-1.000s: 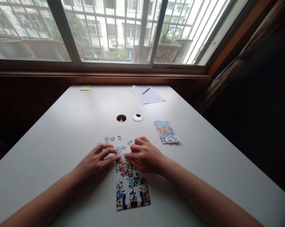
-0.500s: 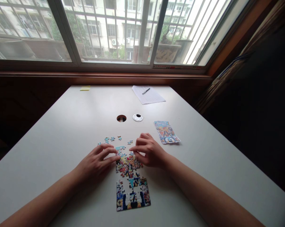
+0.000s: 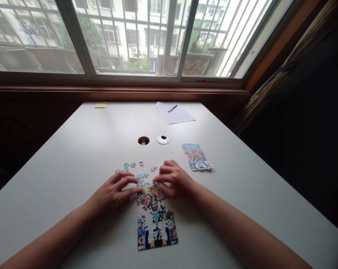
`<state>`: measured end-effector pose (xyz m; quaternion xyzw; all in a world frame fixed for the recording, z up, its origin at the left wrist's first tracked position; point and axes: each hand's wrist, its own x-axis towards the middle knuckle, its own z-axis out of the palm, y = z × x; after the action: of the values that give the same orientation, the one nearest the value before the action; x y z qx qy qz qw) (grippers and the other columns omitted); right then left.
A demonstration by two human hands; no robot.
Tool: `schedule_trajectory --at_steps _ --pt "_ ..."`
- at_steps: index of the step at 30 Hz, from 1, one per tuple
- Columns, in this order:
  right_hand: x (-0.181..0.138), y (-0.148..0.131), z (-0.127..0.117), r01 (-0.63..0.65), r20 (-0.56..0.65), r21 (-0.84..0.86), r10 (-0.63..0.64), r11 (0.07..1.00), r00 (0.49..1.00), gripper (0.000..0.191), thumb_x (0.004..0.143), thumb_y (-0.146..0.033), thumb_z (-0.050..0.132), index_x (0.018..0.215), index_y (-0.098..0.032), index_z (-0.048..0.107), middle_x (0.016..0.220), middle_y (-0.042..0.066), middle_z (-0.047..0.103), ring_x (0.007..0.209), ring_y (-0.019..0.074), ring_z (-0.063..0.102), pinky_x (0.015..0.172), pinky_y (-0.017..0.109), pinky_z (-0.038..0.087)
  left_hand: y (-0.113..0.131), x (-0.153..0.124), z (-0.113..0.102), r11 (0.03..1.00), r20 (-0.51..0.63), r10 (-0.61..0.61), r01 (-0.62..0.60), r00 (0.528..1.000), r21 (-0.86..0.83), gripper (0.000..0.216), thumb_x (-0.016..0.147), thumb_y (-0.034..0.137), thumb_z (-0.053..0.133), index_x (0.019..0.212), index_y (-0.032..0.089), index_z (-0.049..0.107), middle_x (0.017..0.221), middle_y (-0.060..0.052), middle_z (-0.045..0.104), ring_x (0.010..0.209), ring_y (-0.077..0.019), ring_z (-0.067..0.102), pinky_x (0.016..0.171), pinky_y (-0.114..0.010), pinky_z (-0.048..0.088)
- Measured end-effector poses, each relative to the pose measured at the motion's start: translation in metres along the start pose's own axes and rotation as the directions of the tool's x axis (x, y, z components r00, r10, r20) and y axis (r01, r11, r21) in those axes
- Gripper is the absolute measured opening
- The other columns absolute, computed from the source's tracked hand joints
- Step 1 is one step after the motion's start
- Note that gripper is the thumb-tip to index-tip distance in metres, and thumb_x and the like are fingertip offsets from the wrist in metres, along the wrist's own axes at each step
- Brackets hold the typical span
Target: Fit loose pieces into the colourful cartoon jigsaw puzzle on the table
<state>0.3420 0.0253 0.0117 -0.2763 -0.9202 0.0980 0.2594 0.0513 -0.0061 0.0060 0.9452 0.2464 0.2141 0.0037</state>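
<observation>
A partly built colourful jigsaw puzzle (image 3: 157, 231) lies on the white table (image 3: 73, 149) in front of me. My left hand (image 3: 113, 192) rests flat with its fingers stretched out, the fingertips touching the puzzle's upper left edge. My right hand (image 3: 175, 182) is curled at the puzzle's upper right corner, its fingertips pinched together at the top edge; whatever they hold is too small to see. A few loose blue pieces (image 3: 132, 164) lie just beyond both hands.
A printed picture sheet (image 3: 197, 157) lies right of the hands. Farther back are a round cable hole (image 3: 143, 141), its white cap (image 3: 162, 139), a paper sheet (image 3: 180, 116) with a pen (image 3: 173, 108), and yellow sticky notes (image 3: 101, 105). A barred window runs behind the table.
My right hand has drawn back to the right off the puzzle's upper part, uncovering it, and its fingertips now sit at the top right edge. My left hand has stayed put.
</observation>
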Motion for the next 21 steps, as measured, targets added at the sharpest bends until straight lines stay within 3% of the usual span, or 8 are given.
schedule_trajectory --at_steps 21 --pt "0.0007 0.0034 0.0023 0.017 -0.054 0.029 -0.016 0.999 0.998 0.018 0.083 -0.016 0.063 0.092 -0.025 0.075 0.076 0.002 0.064 0.079 0.0194 0.050 0.076 0.036 0.036 -0.0012 -0.0015 0.0004 1.000 0.021 -0.011 0.011 1.000 -0.007 0.035 0.098 0.017 0.055 0.131 0.028 0.062 0.121 -0.008 0.062 0.120 -0.0260 0.049 0.098 -0.043 0.051"
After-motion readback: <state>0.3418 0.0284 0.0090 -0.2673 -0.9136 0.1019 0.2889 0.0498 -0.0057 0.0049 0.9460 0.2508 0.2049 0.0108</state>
